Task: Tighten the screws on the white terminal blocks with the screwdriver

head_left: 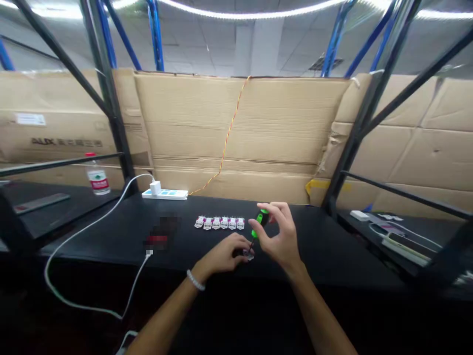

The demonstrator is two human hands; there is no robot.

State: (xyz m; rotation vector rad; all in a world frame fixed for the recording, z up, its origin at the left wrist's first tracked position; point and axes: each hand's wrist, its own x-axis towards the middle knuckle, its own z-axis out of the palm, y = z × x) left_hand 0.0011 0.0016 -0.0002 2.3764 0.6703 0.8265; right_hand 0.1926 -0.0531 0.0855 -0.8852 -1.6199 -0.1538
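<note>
My right hand [283,241] is closed around the green and black handle of a screwdriver [259,222], held nearly upright with its shaft pointing down. The tip reaches a small clear-and-white plastic part [249,255] near the table's front edge; exact contact is too small to make out. Thumb and fingers of my left hand [223,254] pinch that part from the left and partly cover it. Just beyond my hands, several similar white and purple parts [220,223] lie in a side-by-side row.
On the black table [325,251], a white power strip [177,195] holds a charger [155,188]. Its white cable [79,231] loops left to a pixelated dark object [160,234]. Cardboard [236,128] walls the back, between black metal posts [351,143]. A bottle [99,178] stands at left.
</note>
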